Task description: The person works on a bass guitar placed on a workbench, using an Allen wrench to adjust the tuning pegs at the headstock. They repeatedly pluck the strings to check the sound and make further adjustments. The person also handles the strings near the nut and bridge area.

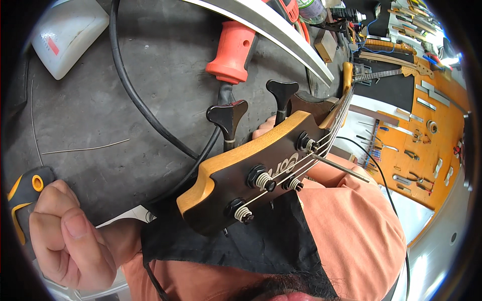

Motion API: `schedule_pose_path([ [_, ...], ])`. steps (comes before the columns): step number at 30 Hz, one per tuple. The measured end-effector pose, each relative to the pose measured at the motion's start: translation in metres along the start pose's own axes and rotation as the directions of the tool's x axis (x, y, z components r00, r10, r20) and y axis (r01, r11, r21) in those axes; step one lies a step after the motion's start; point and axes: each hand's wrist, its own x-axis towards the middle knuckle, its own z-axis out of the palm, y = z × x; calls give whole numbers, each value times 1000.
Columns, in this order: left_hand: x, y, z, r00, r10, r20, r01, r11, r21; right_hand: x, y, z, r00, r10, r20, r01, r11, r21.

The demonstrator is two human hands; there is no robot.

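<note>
A bass guitar headstock (241, 175), dark-faced with pale wood edges, points toward me in the middle. Strings are wound on its tuning posts (262, 179), and two black tuning keys (228, 118) stick up along its far side. A straight grey piece (341, 167) juts right from beside one post. Low on the left, my left hand (75, 241) is closed, thumb against curled fingers; whatever it holds is hidden. A black-and-yellow tool (31, 186) shows right behind it. My right hand (263, 128) is mostly hidden behind the headstock, with only some finger parts showing.
Thin wire pieces (85, 146) lie on the dark grey bench (155, 55). Beyond the headstock are a black cable (123, 75), a red-handled power tool (230, 52) and a white container (70, 35). A tool board (427, 135) hangs on the right.
</note>
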Motion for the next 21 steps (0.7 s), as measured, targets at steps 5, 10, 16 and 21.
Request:
schedule_pose_path([
  [5,2,1,-1,1000,5,15,-6,999,35,6,-4,-10,1000,1,23,-2,1000,30],
  [10,-2,1,-1,998,-39,-54,42,997,59,17,-7,-23,999,-15,34,6,966,257],
  [16,7,5,-3,1000,-30,1,30,999,21,28,-13,-20,995,-94,-25,97,928,360],
  [21,12,0,-15,997,32,77,-9,961,-277,48,-32,-12,933,-246,-264,336,860,385],
])
